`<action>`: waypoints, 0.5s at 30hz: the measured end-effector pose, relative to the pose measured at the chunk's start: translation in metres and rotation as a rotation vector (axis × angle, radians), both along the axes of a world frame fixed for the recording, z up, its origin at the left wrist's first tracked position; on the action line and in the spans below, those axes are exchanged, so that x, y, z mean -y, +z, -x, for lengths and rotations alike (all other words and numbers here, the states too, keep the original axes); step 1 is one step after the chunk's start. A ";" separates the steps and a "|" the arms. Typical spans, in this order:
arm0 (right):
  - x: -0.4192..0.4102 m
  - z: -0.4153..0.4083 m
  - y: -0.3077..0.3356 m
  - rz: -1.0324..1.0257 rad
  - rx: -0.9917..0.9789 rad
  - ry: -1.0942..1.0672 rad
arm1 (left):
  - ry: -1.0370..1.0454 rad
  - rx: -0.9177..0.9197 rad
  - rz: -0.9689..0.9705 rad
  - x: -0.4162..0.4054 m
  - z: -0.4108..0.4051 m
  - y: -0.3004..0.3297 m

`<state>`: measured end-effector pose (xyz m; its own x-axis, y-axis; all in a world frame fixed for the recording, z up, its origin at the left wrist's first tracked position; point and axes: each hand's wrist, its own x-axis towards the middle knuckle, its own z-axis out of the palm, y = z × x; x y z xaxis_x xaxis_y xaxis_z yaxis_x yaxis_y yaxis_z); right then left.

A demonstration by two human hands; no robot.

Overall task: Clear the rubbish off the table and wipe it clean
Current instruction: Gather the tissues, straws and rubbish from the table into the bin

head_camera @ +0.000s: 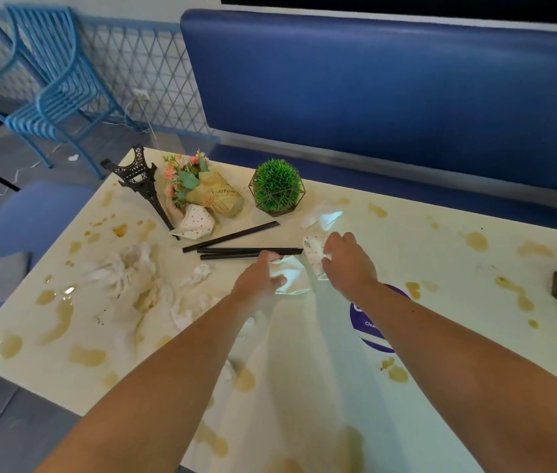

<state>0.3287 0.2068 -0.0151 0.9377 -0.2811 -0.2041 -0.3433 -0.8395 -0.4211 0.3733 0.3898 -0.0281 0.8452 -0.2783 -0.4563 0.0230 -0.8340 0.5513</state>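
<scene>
- Gathering rubbish: left grip [263, 278] pinches white tissue [290, 276]; right grip [347, 259] curls onto dotted wrapper [314, 249].
- Bunch both together before lifting; straws [236, 250] lie just beyond the left grip.

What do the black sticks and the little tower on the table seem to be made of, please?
The black sticks look like matte plastic straws: straight, thin, uniformly dark, though hollowness can't be seen. The little tower looks like dark painted metal or plastic, given its open lattice and dull finish; which of the two is unclear.
</scene>
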 end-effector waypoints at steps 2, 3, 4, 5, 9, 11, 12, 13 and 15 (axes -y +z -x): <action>0.002 0.008 0.004 -0.040 -0.013 -0.086 | -0.002 0.013 0.040 -0.002 0.003 0.004; 0.003 0.012 0.006 -0.067 -0.013 -0.137 | 0.001 0.018 0.067 -0.003 0.004 0.006; 0.005 0.016 0.007 -0.094 -0.005 -0.193 | 0.008 0.020 0.098 -0.004 0.006 0.008; 0.007 0.021 0.008 -0.123 0.010 -0.250 | 0.015 0.022 0.127 -0.004 0.008 0.011; 0.013 0.047 0.016 -0.205 0.050 -0.434 | 0.011 0.044 0.169 -0.003 0.016 0.025; 0.016 0.062 0.020 -0.254 0.063 -0.495 | -0.002 0.019 0.169 0.000 0.021 0.032; 0.016 0.073 0.023 -0.288 0.080 -0.533 | -0.022 0.008 0.177 0.003 0.027 0.037; 0.016 0.082 0.024 -0.318 0.100 -0.569 | -0.037 -0.001 0.188 0.005 0.031 0.040; 0.015 0.103 0.028 -0.346 0.139 -0.648 | -0.072 -0.013 0.215 0.013 0.043 0.046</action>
